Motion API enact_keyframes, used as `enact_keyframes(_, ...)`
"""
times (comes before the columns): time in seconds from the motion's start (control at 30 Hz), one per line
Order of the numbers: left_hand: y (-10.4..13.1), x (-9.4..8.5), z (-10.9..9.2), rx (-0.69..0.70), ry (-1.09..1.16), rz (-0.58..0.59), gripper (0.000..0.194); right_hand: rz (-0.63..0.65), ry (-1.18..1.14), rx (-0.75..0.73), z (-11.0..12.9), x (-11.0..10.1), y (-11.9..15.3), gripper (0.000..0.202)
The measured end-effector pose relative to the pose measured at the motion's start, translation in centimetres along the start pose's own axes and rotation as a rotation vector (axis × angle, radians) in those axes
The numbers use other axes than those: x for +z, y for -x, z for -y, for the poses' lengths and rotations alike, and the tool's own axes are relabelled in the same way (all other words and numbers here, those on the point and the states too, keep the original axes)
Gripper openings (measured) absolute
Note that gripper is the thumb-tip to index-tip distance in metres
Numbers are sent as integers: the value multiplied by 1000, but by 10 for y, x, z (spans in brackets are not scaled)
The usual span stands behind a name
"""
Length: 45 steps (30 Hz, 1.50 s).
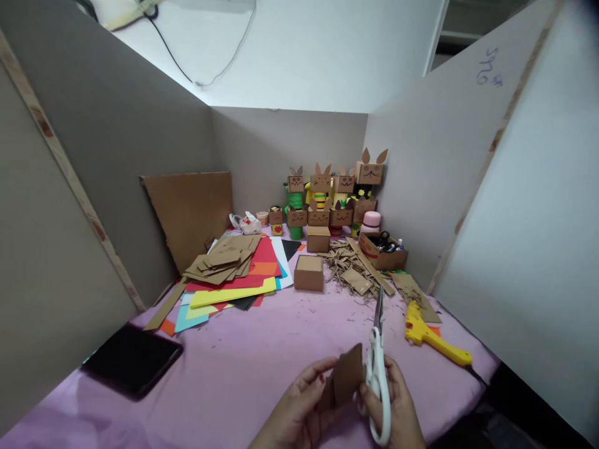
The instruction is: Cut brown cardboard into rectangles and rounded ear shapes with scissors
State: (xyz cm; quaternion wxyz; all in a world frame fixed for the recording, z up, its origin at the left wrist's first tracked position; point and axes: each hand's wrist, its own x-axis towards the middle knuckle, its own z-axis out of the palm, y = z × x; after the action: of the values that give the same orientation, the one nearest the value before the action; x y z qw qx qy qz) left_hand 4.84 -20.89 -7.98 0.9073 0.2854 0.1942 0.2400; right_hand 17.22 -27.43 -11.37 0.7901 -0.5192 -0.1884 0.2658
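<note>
A small brown cardboard piece (349,376) is held low over the pink cloth, near the front of the table. My left hand (306,402) grips it from the left, thumb and fingers closed on it. White-handled scissors (378,368) are in my right hand (397,399), their blades pointing away from me and looking closed. The fingers of my right hand wrap round the handles, close to the cardboard's right edge. Whether those fingertips also touch the cardboard is hard to tell.
A yellow glue gun (435,337) lies at the right, a black tablet (133,360) at the left. Coloured paper (234,293), a cardboard box (309,274), scraps (349,265) and a box of tools (386,252) stand farther back, before several cardboard figures (321,183).
</note>
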Motion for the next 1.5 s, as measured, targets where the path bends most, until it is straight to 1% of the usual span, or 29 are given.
enact_keyframes(0.1, -5, -6, 7, 45, -35, 51, 53, 7, 4, -2, 1, 0, -1, 46)
enact_keyframes(0.13, -7, -8, 9, 54, -61, 75, 55, 3, 0, 6, 1, 0, -1, 46)
enact_keyframes(0.2, -11, -9, 11, 66, -114, 107, 50, -6, -10, 20, 1, 1, -1, 49)
enact_keyframes(0.23, -11, -8, 11, 77, -134, 98, 47, -11, -13, 29, 1, 0, -1, 51)
enact_keyframes(0.3, -12, -7, 9, 130, -165, 20, 41, -30, -12, 47, 0, 0, 0, 54)
enact_keyframes(0.43, -11, -4, -2, 244, -245, -244, 36, -48, -32, 59, -4, -2, 0, 60)
enact_keyframes(0.5, -11, -5, -8, 262, -279, -297, 33, -43, -47, 61, -4, -2, 0, 61)
enact_keyframes(0.67, -13, -9, -11, 282, -351, -262, 38, -38, -32, 63, -3, -2, 0, 59)
enact_keyframes(0.8, -14, -12, -8, 286, -403, -192, 39, -40, -8, 41, -4, -2, 0, 58)
enact_keyframes(1.0, -13, -14, -9, 291, -339, -105, 38, -33, -21, 50, -5, -2, 1, 58)
enact_keyframes(1.17, -14, -13, -10, 317, -295, -109, 39, -42, -14, 42, -3, 0, 1, 59)
enact_keyframes(1.27, -14, -10, -9, 315, -289, -111, 41, -24, -8, 41, -2, 1, 2, 57)
enact_keyframes(1.4, -12, -6, -9, 305, -334, -145, 51, -2, 11, 29, 0, 2, 3, 55)
enact_keyframes(1.5, -13, -5, -10, 325, -366, -148, 51, -6, 14, 18, 1, 2, 4, 53)
